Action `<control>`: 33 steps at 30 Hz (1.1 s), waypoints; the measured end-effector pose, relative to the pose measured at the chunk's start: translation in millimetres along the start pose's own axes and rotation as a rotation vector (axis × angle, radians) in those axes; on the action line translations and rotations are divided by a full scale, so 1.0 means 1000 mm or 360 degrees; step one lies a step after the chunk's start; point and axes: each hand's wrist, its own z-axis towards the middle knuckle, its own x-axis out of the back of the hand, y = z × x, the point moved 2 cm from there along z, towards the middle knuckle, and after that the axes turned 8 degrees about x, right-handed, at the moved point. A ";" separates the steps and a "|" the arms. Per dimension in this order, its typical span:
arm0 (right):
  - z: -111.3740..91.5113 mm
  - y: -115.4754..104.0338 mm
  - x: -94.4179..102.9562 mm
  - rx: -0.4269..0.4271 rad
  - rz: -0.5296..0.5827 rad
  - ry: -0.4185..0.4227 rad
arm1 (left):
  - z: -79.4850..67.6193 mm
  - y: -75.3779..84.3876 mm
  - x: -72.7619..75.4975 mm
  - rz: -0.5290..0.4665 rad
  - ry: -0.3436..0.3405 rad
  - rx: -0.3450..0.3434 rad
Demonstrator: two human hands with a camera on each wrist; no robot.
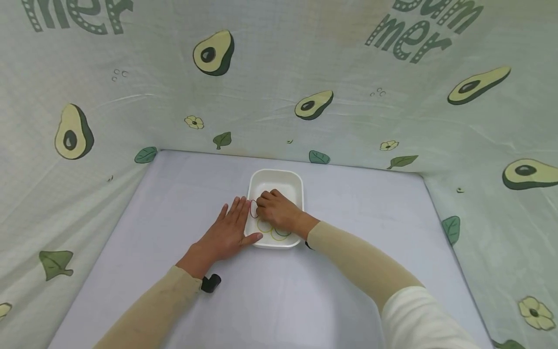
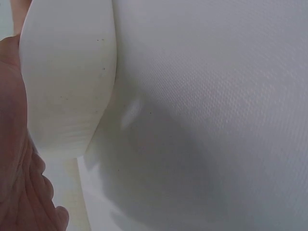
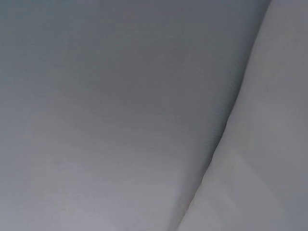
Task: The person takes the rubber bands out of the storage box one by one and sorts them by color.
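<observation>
A white rectangular tray [image 1: 279, 175] sits on the table with thin coloured rubber bands inside. My left hand [image 1: 226, 232] rests along the tray's left side, fingers straight and the thumb over the near left corner. In the left wrist view, that hand [image 2: 19, 144] lies against the tray's outer wall [image 2: 67, 82]. Reaching in from the right, my right hand [image 1: 279, 211] has curled fingers low in the tray, pinching a red rubber band [image 1: 251, 208] whose right part they cover. Below it lie a yellow rubber band [image 1: 258, 226], another yellow one and a green rubber band [image 1: 282, 235].
A white cloth covers the table [image 1: 348, 194]. Behind and along both sides hangs a pale green curtain [image 1: 270, 58] printed with avocados and leaves. The right wrist view shows pale, plain surfaces at close range.
</observation>
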 end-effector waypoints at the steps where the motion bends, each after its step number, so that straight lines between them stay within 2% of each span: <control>1: 0.000 0.000 0.000 -0.0002 0.0003 -0.0003 | 0.000 0.000 0.000 0.0001 0.0001 0.0002; 9: -0.003 -0.003 0.002 -0.0007 0.0001 -0.0027 | -0.005 0.005 -0.001 0.0002 0.0030 0.0015; 12: -0.005 -0.005 0.002 0.0003 -0.0032 -0.0074 | -0.006 0.007 -0.003 -0.0008 0.0027 0.0029; 17: -0.009 -0.011 0.001 0.0058 -0.0303 -0.0163 | -0.010 0.010 -0.006 -0.0021 0.0038 0.0044; 19: -0.011 -0.012 0.002 0.0066 -0.0398 -0.0148 | -0.010 0.011 -0.007 -0.0020 0.0042 0.0042; 24: -0.014 -0.010 0.006 0.0048 -0.0489 -0.0020 | -0.011 0.010 -0.007 -0.0008 0.0046 0.0034; 33: -0.020 0.002 0.023 -0.0173 -0.0531 0.0071 | -0.013 0.013 -0.004 0.0016 0.0054 0.0050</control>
